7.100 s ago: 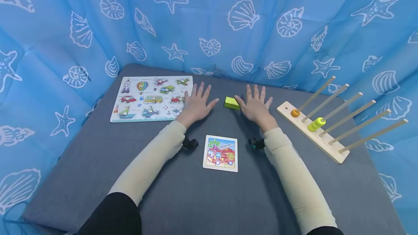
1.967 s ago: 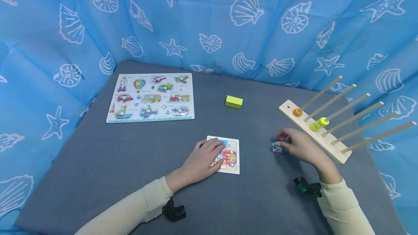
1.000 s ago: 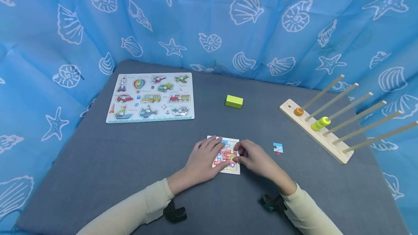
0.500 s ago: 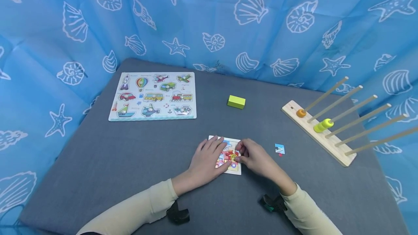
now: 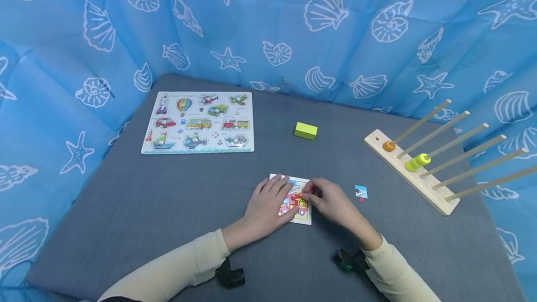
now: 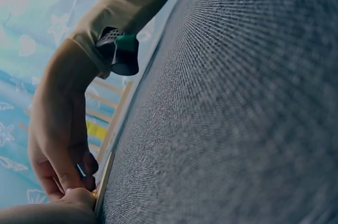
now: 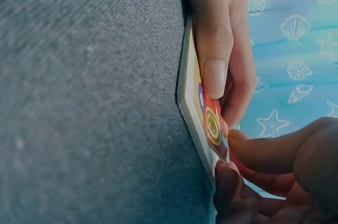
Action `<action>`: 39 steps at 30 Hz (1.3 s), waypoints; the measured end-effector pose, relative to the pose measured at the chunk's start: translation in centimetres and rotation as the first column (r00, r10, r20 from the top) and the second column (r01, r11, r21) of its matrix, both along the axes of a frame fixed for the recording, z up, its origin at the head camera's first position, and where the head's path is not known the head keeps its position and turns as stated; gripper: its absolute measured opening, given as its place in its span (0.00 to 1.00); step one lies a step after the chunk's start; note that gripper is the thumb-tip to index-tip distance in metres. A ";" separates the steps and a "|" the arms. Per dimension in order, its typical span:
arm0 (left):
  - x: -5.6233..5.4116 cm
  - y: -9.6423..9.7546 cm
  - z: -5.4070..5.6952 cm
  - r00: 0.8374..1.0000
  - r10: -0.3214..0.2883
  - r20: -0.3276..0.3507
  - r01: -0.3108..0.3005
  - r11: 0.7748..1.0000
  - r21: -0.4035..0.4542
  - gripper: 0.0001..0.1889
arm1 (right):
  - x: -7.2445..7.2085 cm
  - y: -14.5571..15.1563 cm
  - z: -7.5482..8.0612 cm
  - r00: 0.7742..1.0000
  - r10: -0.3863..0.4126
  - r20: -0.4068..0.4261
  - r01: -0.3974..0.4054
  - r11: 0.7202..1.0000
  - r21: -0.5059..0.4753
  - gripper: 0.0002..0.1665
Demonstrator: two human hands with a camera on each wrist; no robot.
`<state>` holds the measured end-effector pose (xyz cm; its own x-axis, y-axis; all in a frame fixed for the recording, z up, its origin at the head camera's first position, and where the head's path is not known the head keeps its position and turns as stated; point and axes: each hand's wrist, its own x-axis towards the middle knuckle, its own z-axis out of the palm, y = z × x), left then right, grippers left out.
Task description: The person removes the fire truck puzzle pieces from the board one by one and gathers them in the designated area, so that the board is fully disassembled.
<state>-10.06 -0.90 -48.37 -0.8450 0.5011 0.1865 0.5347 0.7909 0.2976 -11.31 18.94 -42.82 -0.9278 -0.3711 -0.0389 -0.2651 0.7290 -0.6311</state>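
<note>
My left hand (image 5: 266, 204) rests palm down over the left part of a small jigsaw puzzle (image 5: 303, 222), fingers extended. With thumb and fingers, my right hand (image 5: 331, 199) pinches a red puzzle piece (image 7: 213, 126) with yellow rings at the puzzle's right side. In the right wrist view this piece tilts up, its pinched edge raised from the white-rimmed tray. A loose blue puzzle piece (image 5: 361, 192) lies on the cloth to the right. The left hand hides the puzzle's left part. Across the left wrist view, the right hand (image 6: 58, 134) bends down to the puzzle.
A vehicle peg puzzle board (image 5: 197, 122) lies at the back left. Behind the small puzzle is a yellow-green block (image 5: 305, 130). A wooden rack (image 5: 413, 171) with upright pegs and orange and yellow beads stands at the right. Blue curtain (image 5: 268, 22) encloses the grey table (image 5: 168, 209).
Both hands came from flat on the table to the puzzle. The right hand set the blue piece down at the right, returned, and now pinches and tilts up the ringed piece. Left hand stays put lately.
</note>
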 end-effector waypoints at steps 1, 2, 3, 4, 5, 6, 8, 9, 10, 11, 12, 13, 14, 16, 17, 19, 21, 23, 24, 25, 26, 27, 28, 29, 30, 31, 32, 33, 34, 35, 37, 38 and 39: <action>0.0 0.0 0.0 1.000 -0.001 -0.003 0.001 1.000 0.002 0.33 | 0.0 0.0 0.0 1.000 0.002 0.001 -0.002 1.000 -0.001 0.03; 0.0 0.0 0.0 1.000 -0.002 -0.007 0.002 1.000 0.003 0.33 | -0.1 -0.1 0.0 1.000 0.002 0.003 -0.002 1.000 0.001 0.03; 0.0 0.0 -0.1 1.000 -0.001 -0.010 0.002 1.000 0.004 0.33 | -0.1 -0.2 0.0 1.000 0.002 0.007 -0.002 1.000 0.003 0.03; 0.1 0.0 -0.1 1.000 -0.001 -0.013 0.001 1.000 0.006 0.33 | -0.2 -0.2 0.0 1.000 0.002 0.010 -0.002 1.000 0.007 0.04; 0.1 0.0 -0.1 1.000 0.000 -0.015 0.000 1.000 0.007 0.33 | -0.3 -0.3 0.0 1.000 0.003 0.014 -0.003 1.000 0.009 0.04; 0.1 0.0 -0.1 1.000 0.001 -0.017 -0.001 1.000 0.009 0.33 | -0.3 -0.4 0.0 1.000 0.002 0.020 -0.002 1.000 0.013 0.04; 0.1 0.0 -0.1 1.000 0.005 -0.025 -0.005 1.000 0.009 0.33 | -0.5 -0.5 0.0 1.000 0.002 0.025 -0.003 1.000 0.027 0.03; 0.2 0.0 -0.1 1.000 0.008 -0.029 -0.008 1.000 0.008 0.33 | -0.6 -0.5 0.1 1.000 0.003 0.028 -0.004 0.999 0.032 0.03; 0.2 0.0 -0.1 0.999 0.011 -0.032 -0.010 1.000 0.005 0.33 | -0.6 -0.6 0.2 1.000 0.004 0.030 -0.005 0.999 0.037 0.03; 0.2 0.0 -0.1 0.999 0.013 -0.035 -0.013 1.000 0.002 0.33 | -0.7 -0.6 0.2 0.999 0.005 0.033 -0.007 0.999 0.041 0.03; 0.2 0.0 -0.1 0.999 0.014 -0.036 -0.014 1.000 -0.003 0.33 | -0.8 -0.7 0.3 0.999 0.005 0.035 -0.007 0.999 0.046 0.03; 0.1 0.1 -0.2 0.999 0.016 -0.037 -0.016 1.000 -0.007 0.33 | -0.9 -0.7 0.3 0.999 0.004 0.037 -0.006 0.999 0.052 0.03; 0.1 0.1 -0.1 0.999 0.015 -0.042 -0.016 1.000 -0.009 0.33 | -0.9 -0.8 0.3 0.999 0.000 0.044 -0.002 0.998 0.055 0.03; 0.1 0.1 -0.1 0.999 0.015 -0.037 -0.016 1.000 -0.014 0.33 | -1.0 -0.8 0.4 0.998 -0.013 0.060 0.010 0.998 0.056 0.03; 0.1 0.1 -0.1 0.999 0.015 -0.036 -0.015 1.000 -0.016 0.33 | -1.0 -0.9 0.5 0.997 -0.020 0.071 0.017 0.998 0.056 0.03; 0.1 0.1 -0.1 0.999 0.014 -0.035 -0.015 1.000 -0.014 0.33 | -1.1 -0.9 0.6 0.994 -0.037 0.101 0.032 0.998 0.054 0.04; 0.1 0.1 -0.1 0.999 0.015 -0.031 -0.015 1.000 -0.014 0.33 | -1.2 -1.0 0.7 0.990 -0.052 0.133 0.046 0.998 0.049 0.05; 0.1 0.2 -0.2 0.999 0.016 -0.032 -0.016 1.000 -0.014 0.33 | -1.2 -0.9 0.8 0.985 -0.058 0.162 0.052 0.998 0.040 0.05; 0.2 0.1 -0.2 0.999 0.015 -0.032 -0.016 1.000 -0.016 0.33 | -1.2 -0.9 0.8 0.983 -0.057 0.176 0.052 0.998 0.033 0.06; 0.2 0.2 -0.2 0.999 0.015 -0.034 -0.015 1.000 -0.019 0.33 | -1.2 -0.7 0.9 0.981 -0.057 0.186 0.053 0.998 0.025 0.06; 0.2 0.2 -0.1 0.999 0.014 -0.034 -0.015 1.000 -0.021 0.33 | -1.2 -0.6 1.0 0.979 -0.059 0.195 0.057 0.998 0.016 0.06; 0.2 0.2 -0.1 0.999 0.013 -0.033 -0.014 1.000 -0.024 0.33 | -1.2 -0.3 1.1 0.977 -0.062 0.203 0.062 0.998 0.005 0.06; 0.2 0.2 -0.1 0.999 0.012 -0.030 -0.013 1.000 -0.026 0.33 | -1.1 -0.1 1.2 0.976 -0.071 0.208 0.073 0.997 -0.002 0.06; 0.2 0.2 -0.1 1.000 0.012 -0.027 -0.013 1.000 -0.028 0.33 | -1.1 0.3 1.3 0.974 -0.076 0.215 0.081 0.997 -0.015 0.06; 0.2 0.2 -0.1 1.000 0.012 -0.024 -0.013 1.000 -0.028 0.33 | -1.0 0.8 1.4 0.972 -0.080 0.219 0.088 0.996 -0.027 0.06; 0.2 0.2 -0.1 1.000 0.013 -0.022 -0.013 1.000 -0.025 0.33 | -1.0 1.3 1.6 0.972 -0.082 0.221 0.092 0.995 -0.034 0.07; 0.2 0.2 -0.1 1.000 0.013 -0.019 -0.013 1.000 -0.023 0.33 | -0.9 1.9 1.7 0.972 -0.081 0.220 0.092 0.995 -0.040 0.07; 0.2 0.2 -0.1 1.000 0.013 -0.019 -0.013 1.000 -0.021 0.33 | -0.8 2.6 1.7 0.973 -0.079 0.219 0.091 0.995 -0.044 0.07; 0.2 0.2 -0.1 1.000 0.012 -0.020 -0.013 1.000 -0.019 0.33 | -0.7 3.4 1.8 0.973 -0.076 0.218 0.088 0.995 -0.043 0.07; 0.2 0.2 -0.1 1.000 0.012 -0.021 -0.013 1.000 -0.014 0.33 | -0.5 4.2 2.0 0.974 -0.068 0.218 0.079 0.996 -0.042 0.07; 0.2 0.2 -0.1 1.000 0.011 -0.025 -0.011 1.000 -0.007 0.33 | 0.0 6.0 2.3 0.977 -0.058 0.205 0.063 0.998 -0.018 0.08; 0.2 0.2 -0.1 1.000 0.009 -0.026 -0.010 1.000 -0.005 0.33 | 0.2 6.9 2.4 0.978 -0.061 0.202 0.063 0.998 -0.004 0.07; 0.2 0.2 -0.2 1.000 0.008 -0.028 -0.008 1.000 -0.004 0.33 | 0.5 7.8 2.5 0.977 -0.068 0.202 0.067 0.998 0.010 0.07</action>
<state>-9.88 -0.72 -48.55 -0.8436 0.4949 0.2083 0.5362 0.7965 0.2794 -10.77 26.72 -40.31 -0.9234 -0.3077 -0.2294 -0.0823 0.7426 -0.6647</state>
